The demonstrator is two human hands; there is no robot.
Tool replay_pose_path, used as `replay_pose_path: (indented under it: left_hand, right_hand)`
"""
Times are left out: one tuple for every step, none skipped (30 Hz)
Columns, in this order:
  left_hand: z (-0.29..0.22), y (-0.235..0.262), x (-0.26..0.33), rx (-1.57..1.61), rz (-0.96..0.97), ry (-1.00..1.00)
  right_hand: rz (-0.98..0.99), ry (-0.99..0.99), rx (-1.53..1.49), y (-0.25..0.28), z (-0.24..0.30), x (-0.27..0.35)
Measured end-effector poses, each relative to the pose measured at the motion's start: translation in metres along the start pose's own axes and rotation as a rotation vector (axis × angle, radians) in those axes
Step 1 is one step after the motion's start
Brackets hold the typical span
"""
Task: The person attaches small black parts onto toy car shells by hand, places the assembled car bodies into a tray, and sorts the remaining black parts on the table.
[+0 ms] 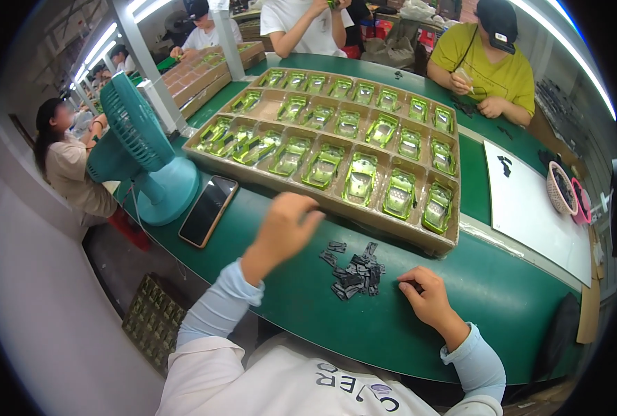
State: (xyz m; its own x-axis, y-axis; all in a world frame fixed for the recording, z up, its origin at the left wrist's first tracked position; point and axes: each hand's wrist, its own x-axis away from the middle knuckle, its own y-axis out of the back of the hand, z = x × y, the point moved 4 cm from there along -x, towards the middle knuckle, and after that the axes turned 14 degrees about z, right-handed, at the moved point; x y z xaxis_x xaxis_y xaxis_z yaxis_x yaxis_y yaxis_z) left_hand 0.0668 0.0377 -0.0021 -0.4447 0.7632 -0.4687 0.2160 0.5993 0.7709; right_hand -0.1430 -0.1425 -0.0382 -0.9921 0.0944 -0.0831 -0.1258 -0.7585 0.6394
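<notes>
A cardboard tray (454,239) divided into compartments holds rows of shiny green toy car body shells (359,179). At its near edge is my left hand (284,227), thumb and fingers apart with nothing visible between them. A loose pile of small flat black plastic parts (353,277) lies on the green table in front of me, between my hands. Just right of that pile, my right hand (428,299) has its fingers curled in and its thumb pressed to them. Whatever sits in that pinch is too small to make out.
A teal fan (138,149) and a phone (209,211) stand left of the tray. At right lie a white board (534,208) and a basket of dark parts (562,187). Across the green table (281,298), a person in yellow-green (492,73) handles small parts.
</notes>
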Motion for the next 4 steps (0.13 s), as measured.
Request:
replay_pose_path:
  left_hand:
    - [0.022,0.015,0.005,-0.135,0.006,0.105]
    - [0.040,0.030,0.011,-0.318,0.066,0.193]
    - [0.060,0.042,0.023,-0.437,0.113,0.301]
    - [0.072,0.053,0.033,-0.524,0.122,0.390]
  right_hand:
    - [0.014,-0.013,-0.004,0.000,-0.002,0.000]
    - [0.022,-0.024,-0.006,0.000,-0.004,0.001]
    - [0.033,-0.012,0.013,0.000,-0.006,0.000]
    - [0.048,-0.003,0.031,-0.002,-0.011,0.002]
